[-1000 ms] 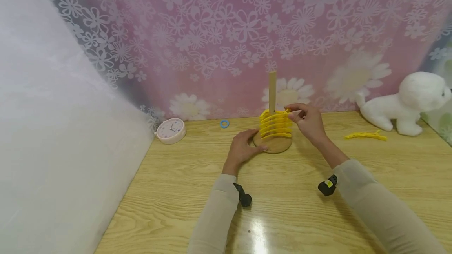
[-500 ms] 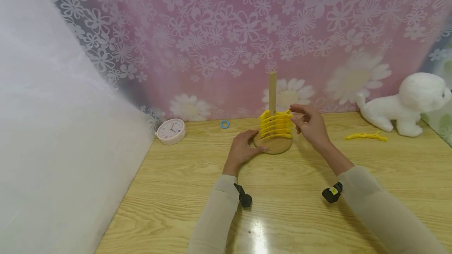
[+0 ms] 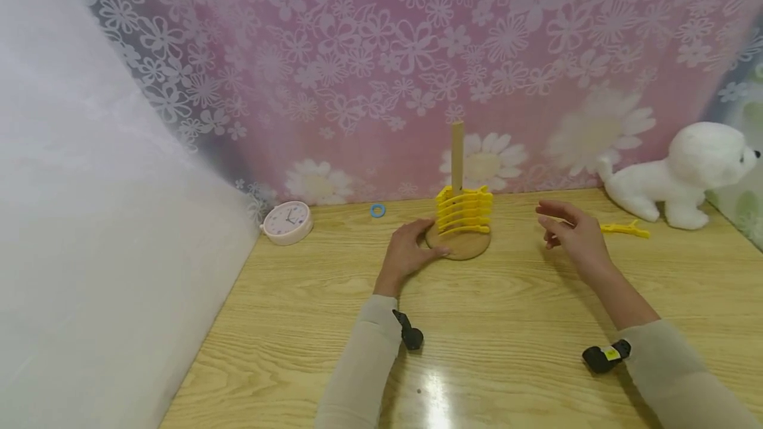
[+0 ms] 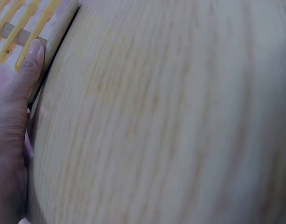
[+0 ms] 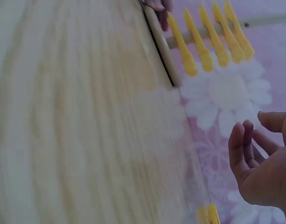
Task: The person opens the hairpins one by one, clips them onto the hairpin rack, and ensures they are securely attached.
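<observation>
A round wooden base (image 3: 467, 248) carries an upright wooden post (image 3: 457, 154). Several curved yellow plastic pieces (image 3: 466, 216) are stacked one above another on the post. My left hand (image 3: 406, 253) grips the base at its left side, thumb along the front edge; the left wrist view shows the thumb (image 4: 31, 60) beside the yellow pieces. To the right, my right hand (image 3: 570, 238) hangs above the table with loosely bent fingers and nothing between them. Partly behind it lies a loose yellow piece (image 3: 628, 229), which also appears low in the right wrist view.
A pink round clock (image 3: 289, 222) stands at the table's left edge. Near the back edge lies a small blue ring (image 3: 378, 210). A white plush dog (image 3: 673, 174) stands at the back right, before a pink flowered curtain (image 3: 369, 85).
My right hand has let go of the top yellow piece on the post and moved right, towards the loose yellow piece. The left hand stays on the base.
</observation>
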A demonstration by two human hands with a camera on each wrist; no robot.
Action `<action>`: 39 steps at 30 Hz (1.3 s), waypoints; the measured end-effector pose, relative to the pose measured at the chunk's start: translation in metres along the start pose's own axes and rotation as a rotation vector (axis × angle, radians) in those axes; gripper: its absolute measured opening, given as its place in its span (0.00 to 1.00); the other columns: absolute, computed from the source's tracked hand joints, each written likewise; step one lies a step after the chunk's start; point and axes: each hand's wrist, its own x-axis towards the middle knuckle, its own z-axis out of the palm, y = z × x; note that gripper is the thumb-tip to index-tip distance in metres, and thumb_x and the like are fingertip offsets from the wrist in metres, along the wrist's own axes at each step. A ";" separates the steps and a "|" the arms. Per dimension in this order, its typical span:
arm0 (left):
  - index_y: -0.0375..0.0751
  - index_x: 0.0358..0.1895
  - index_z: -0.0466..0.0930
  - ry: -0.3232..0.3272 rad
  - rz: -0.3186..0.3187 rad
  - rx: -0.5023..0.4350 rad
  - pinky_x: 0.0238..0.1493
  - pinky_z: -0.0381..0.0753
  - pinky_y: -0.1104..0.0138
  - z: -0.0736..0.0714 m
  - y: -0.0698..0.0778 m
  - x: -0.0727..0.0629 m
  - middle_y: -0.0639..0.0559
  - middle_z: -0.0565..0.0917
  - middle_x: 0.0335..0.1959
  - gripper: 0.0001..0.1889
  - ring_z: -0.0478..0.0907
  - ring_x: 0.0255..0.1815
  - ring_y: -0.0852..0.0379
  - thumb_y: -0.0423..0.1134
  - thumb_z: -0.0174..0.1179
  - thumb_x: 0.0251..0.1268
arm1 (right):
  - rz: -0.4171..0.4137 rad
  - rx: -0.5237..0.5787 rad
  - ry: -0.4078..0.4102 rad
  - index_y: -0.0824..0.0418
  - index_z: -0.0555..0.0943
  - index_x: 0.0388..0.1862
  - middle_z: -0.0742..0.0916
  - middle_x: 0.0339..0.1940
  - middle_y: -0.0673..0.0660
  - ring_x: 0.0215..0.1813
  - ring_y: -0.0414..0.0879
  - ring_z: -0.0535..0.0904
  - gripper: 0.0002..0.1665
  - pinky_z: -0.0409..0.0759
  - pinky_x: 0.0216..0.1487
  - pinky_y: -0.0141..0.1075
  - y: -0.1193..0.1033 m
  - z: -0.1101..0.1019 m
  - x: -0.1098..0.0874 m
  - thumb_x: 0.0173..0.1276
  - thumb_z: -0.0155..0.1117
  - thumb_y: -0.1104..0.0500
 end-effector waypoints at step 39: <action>0.56 0.77 0.72 0.000 -0.007 -0.027 0.82 0.59 0.52 0.002 -0.001 0.001 0.59 0.76 0.74 0.44 0.66 0.79 0.51 0.66 0.73 0.58 | 0.365 -0.196 0.114 0.73 0.62 0.76 0.82 0.28 0.35 0.26 0.38 0.84 0.37 0.88 0.27 0.36 0.038 -0.131 -0.011 0.78 0.62 0.55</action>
